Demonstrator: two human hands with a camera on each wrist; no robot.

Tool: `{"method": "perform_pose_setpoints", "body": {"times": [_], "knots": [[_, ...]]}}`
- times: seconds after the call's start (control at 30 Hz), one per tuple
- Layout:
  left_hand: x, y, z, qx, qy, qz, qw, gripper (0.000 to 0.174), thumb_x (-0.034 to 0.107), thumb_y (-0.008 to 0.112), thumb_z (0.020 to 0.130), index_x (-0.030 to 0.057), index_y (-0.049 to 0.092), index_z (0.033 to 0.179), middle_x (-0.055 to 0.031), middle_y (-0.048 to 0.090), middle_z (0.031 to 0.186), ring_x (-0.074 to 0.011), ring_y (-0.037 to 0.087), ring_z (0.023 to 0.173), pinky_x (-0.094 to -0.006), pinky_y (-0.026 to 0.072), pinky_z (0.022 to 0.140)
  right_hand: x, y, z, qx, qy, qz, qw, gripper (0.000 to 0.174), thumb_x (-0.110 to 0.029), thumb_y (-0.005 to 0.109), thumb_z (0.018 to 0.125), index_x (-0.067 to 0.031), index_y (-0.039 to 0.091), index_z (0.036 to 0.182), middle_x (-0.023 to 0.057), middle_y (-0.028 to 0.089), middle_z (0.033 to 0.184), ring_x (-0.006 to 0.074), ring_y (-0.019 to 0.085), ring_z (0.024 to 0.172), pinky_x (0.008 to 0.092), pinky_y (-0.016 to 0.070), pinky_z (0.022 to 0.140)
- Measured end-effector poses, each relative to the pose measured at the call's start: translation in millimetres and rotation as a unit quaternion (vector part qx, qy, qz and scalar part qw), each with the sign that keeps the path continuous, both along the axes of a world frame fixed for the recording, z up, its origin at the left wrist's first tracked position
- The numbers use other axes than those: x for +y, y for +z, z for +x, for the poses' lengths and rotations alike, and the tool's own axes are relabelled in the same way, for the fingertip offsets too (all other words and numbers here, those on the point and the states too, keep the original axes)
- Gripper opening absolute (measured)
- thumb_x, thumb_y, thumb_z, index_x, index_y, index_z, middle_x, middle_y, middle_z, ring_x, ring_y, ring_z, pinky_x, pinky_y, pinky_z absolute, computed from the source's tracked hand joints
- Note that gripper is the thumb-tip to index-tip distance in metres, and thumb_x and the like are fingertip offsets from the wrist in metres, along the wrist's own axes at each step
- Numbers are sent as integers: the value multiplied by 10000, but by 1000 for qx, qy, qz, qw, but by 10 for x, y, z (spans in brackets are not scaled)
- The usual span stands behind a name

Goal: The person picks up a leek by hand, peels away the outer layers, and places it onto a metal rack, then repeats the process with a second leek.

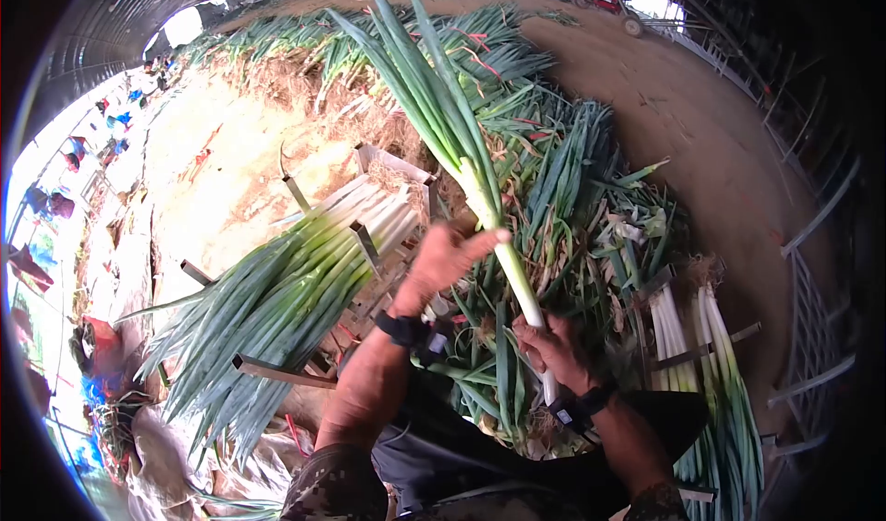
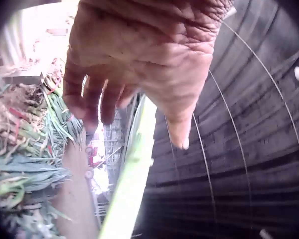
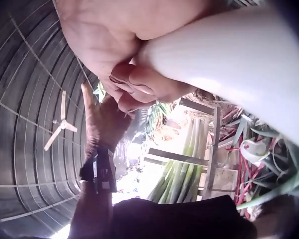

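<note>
A long green onion [image 1: 520, 279] slants up and away in the head view, its white stalk low and its green leaves high. My right hand [image 1: 554, 347] grips the white stalk near its lower end; in the right wrist view the fingers [image 3: 139, 82] curl round the stalk [image 3: 229, 55]. Beside the stalk's upper part is my left hand [image 1: 446, 261], its fingers extended and the thumb toward the stalk. The left wrist view has that hand [image 2: 144, 59] spread over the stalk [image 2: 132, 184]; whether it touches cannot be told.
A metal rack [image 1: 367, 244] at the left holds a bundle of green onions [image 1: 277, 286]. More onions [image 1: 715, 355] lie in a second rack at the right. A large leafy pile [image 1: 572, 170] stretches ahead, with a dirt path [image 1: 664, 106] beyond it.
</note>
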State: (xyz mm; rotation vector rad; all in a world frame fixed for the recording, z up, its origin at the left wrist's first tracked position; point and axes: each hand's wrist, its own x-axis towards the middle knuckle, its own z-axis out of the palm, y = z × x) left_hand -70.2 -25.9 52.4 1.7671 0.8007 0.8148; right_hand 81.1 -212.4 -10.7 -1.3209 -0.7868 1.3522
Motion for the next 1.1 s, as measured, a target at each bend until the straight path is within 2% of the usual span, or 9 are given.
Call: {"method": "perform_pose_setpoints", "body": {"times": [0.07,0.2,0.27,0.37,0.5,0.67,0.83,1.0,1.1], "knots": [[94,-207,96,123,42,110,985,404,405,660,943,5,688,895,-86,624,635,-121,614,658,-324,475,590,-9,-128,-23,-66,-20,6,998,209,-241,642,956,-44,596,1007,-10,545,687,31,438,461,201,339,400],[613,-461,49,-238,154,-112,953,390,363,534,1016,60,644,797,-56,544,563,-168,526,490,-323,465,514,-152,-363,48,-32,-19,12,999,190,-220,644,945,-56,571,1007,-16,545,676,24,419,454,205,327,392],[749,-460,-82,-374,114,-185,901,431,364,590,984,-9,547,1196,-141,642,1016,-244,647,842,-380,576,712,-195,-369,68,-20,-31,-5,999,195,-233,673,910,-71,582,972,-23,543,664,16,407,440,194,309,391],[407,-140,-73,-219,44,-177,958,872,504,683,893,-2,308,1497,-209,519,1342,-324,454,1322,-447,432,1058,-129,-229,41,-26,-16,-20,999,190,-240,677,912,-78,589,960,-26,543,665,15,401,438,192,305,393],[178,-56,27,-116,-15,-109,987,636,610,550,944,-19,639,980,-16,557,723,-147,570,731,-355,503,690,-67,-124,-71,-3,19,-18,1000,203,-258,682,914,-81,593,963,-27,543,672,17,405,451,197,316,404],[954,-676,61,-206,242,-134,939,784,691,288,986,25,631,754,-38,554,638,-117,489,598,-293,386,538,-159,-6,-98,12,28,-65,997,236,-298,652,935,-73,582,930,-24,521,667,35,412,476,214,328,425],[496,-372,130,-217,28,-230,948,794,714,327,964,15,682,1087,-89,672,881,-163,620,777,-304,514,691,-29,61,-24,22,25,-47,998,279,-319,649,944,-54,585,1003,-23,519,687,39,424,490,210,351,442],[238,-323,343,-254,-166,-262,916,604,578,544,951,-8,648,1058,-97,706,944,-199,685,902,-355,555,817,15,-81,43,123,89,-8,988,399,-338,668,949,-33,584,1192,41,621,812,77,511,553,230,434,518],[145,-279,380,-234,-176,-224,930,410,411,692,922,9,661,997,-67,700,884,-161,669,821,-312,536,778,121,-236,48,-18,119,-7,993,476,-288,622,981,-27,495,1359,59,638,923,124,628,720,245,505,638]]}}
